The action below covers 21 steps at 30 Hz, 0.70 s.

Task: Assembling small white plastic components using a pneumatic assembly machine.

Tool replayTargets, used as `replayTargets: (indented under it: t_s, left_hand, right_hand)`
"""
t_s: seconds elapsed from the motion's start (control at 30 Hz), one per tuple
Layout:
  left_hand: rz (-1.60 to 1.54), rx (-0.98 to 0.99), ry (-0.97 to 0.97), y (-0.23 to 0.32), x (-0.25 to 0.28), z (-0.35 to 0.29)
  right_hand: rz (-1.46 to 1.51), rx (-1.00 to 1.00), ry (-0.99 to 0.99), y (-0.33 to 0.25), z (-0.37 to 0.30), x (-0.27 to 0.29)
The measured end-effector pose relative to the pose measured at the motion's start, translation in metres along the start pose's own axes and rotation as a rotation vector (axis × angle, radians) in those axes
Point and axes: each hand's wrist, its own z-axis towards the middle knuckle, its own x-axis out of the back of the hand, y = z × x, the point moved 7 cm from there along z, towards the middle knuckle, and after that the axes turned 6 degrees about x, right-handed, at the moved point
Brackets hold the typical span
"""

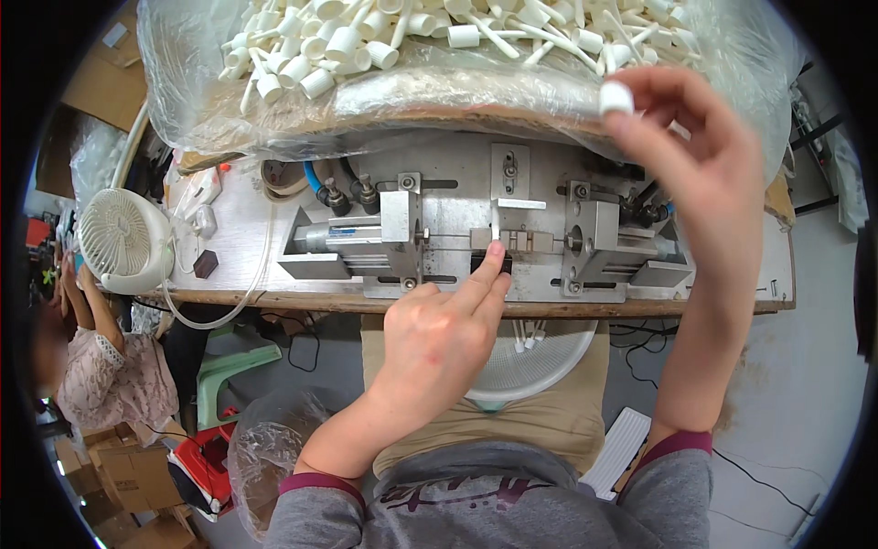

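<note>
My right hand is raised at the upper right, in front of the plastic-lined heap. Between its thumb and fingers is a white plastic cap; any stem on it is hidden. My left hand reaches to the metal clamping fixture at the bench's middle. Its index finger is stretched out, its tip touching the fixture beside a small white piece, and the hand grips nothing visible. White caps with long stems lie heaped on clear plastic sheeting behind the fixture.
Pneumatic cylinders flank the fixture on its metal base. A white fan stands at the bench's left end. Over my lap is a white mesh basket holding several stemmed pieces. Another person sits at the far left.
</note>
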Motion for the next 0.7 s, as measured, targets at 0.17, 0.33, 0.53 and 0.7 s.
replayTargets:
  t_s: [0.17,0.33,0.53,0.7]
  left_hand:
    - [-0.244,-0.085,0.038,-0.007,0.035,0.02]
    - [0.091,0.01,0.592,-0.052,0.118,0.074]
    - [0.275,0.22,0.559,-0.069,0.115,0.113]
    - [0.056,0.269,0.483,-0.072,0.108,0.116]
  right_hand:
    - [-0.268,0.354,0.005,-0.033,-0.072,-0.022]
    - [-0.353,0.377,-0.14,-0.028,-0.126,-0.061]
    - [-0.639,0.415,-0.301,-0.02,-0.138,-0.1]
    - [-0.748,0.396,-0.312,-0.023,-0.125,-0.109]
